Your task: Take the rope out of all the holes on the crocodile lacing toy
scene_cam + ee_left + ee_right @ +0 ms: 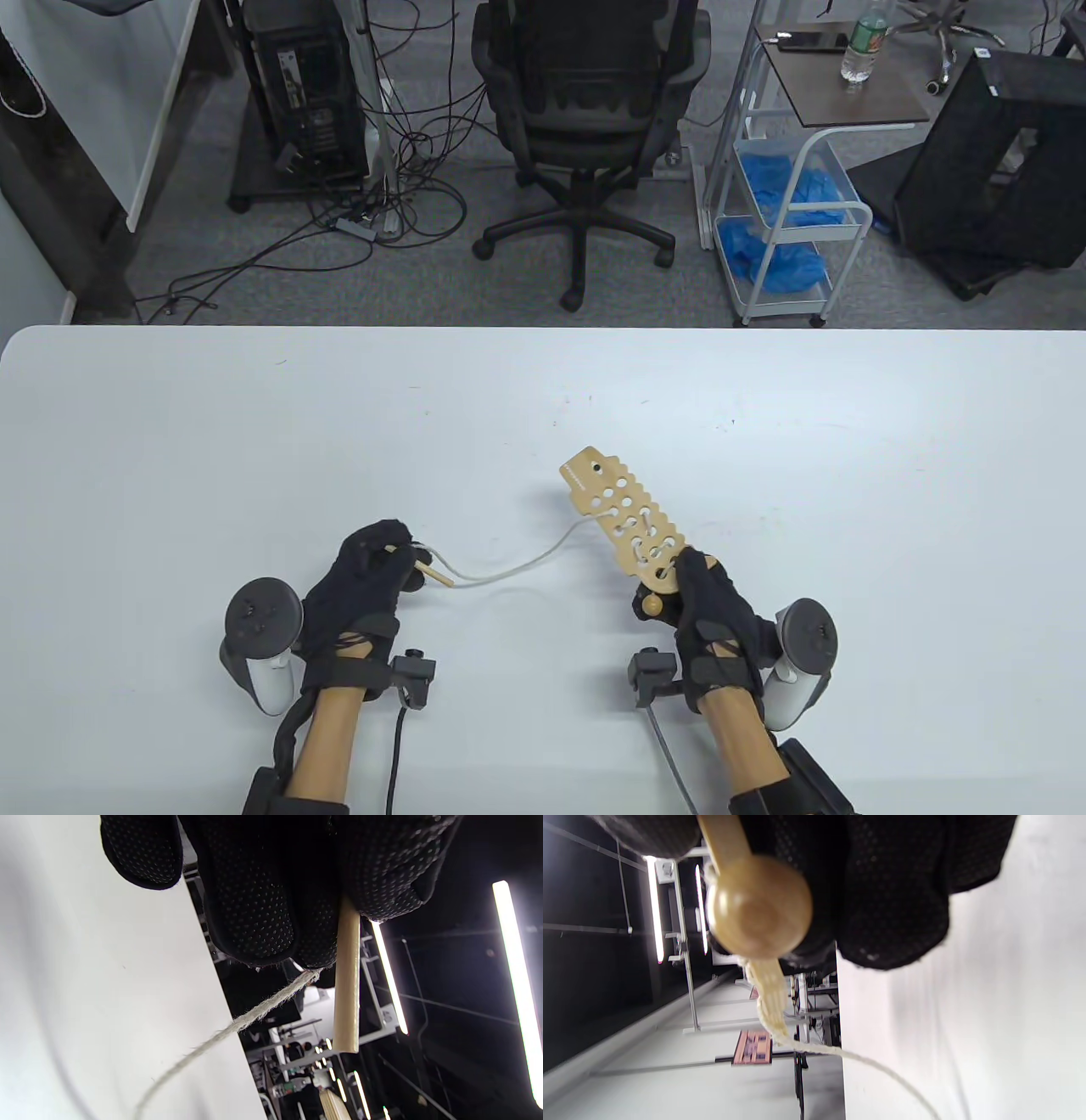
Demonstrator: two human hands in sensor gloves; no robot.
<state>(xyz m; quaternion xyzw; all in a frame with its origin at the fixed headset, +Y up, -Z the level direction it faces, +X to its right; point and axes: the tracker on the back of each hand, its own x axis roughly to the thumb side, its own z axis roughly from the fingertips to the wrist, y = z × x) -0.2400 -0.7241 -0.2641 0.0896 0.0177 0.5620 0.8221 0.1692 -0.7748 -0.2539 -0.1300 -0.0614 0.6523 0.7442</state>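
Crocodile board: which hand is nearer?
Right. The right hand grips the crocodile board's near end; the left hand is off to its left, pinching the rope's wooden needle.

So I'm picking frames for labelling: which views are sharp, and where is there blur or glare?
Table view: evenly lit, sharp, crocodile board and rope crisp. Left wrist view: wooden needle sharp, ceiling strip lights glare. Right wrist view: the wooden knob is close and soft, background blurred.

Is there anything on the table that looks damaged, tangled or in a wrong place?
Nothing stands out. The wooden crocodile lacing board is intact in the right hand; the white rope runs unknotted to the wooden needle pinched by the left hand. It is still laced through several holes.
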